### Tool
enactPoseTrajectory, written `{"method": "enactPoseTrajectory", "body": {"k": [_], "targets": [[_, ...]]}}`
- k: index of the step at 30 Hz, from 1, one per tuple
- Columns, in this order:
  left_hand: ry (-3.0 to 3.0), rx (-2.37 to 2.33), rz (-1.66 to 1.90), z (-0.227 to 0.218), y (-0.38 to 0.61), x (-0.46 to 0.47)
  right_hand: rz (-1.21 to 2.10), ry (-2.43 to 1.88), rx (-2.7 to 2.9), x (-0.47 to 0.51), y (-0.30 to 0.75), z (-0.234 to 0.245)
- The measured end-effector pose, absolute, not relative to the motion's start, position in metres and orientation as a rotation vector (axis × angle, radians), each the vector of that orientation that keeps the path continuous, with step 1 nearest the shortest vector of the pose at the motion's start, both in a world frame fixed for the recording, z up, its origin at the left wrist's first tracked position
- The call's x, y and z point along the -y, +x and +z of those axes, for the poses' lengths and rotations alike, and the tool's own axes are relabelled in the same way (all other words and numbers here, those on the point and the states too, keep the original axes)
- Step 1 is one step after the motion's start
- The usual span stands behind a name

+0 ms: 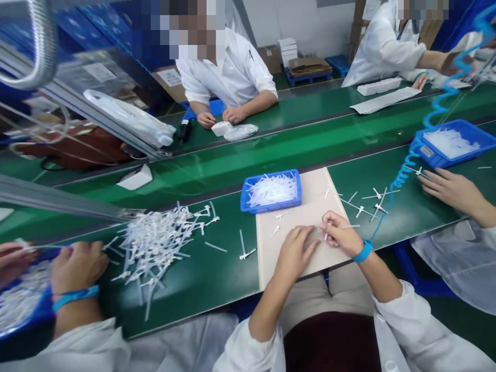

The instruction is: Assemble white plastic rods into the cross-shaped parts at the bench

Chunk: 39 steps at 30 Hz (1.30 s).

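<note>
My left hand and my right hand meet over a beige mat on the green table. Both are curled in a pinch around a small white plastic part held between them. A blue wristband with a coiled blue cord circles my right wrist. Just beyond the mat's far edge stands a blue tray filled with thin white plastic pieces. A few loose white parts lie on the mat near my left hand.
A heap of white parts lies at left beside a co-worker's hand. Another co-worker's hand rests at right near a second blue tray. Two people in white coats sit across the green conveyor.
</note>
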<state>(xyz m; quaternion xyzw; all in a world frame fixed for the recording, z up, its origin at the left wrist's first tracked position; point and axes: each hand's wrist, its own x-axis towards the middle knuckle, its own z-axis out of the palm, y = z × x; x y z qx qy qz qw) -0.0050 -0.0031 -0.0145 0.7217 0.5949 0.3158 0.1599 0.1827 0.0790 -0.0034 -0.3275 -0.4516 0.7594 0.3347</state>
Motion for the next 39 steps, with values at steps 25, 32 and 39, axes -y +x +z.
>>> {"method": "enactPoseTrajectory", "body": {"k": [25, 32, 39], "targets": [[1.928, -1.308, 1.314, -0.003, 0.014, -0.01, 1.78, -0.867, 1.35, -0.068, 0.181, -0.01], [1.869, -1.414, 1.354, -0.001, 0.012, -0.01, 1.723, -0.813, 1.528, -0.068, 0.185, -0.007], [1.578, -1.536, 1.36, 0.004, 0.011, -0.011, 1.836, -0.837, 1.317, -0.067, 0.182, -0.007]]}}
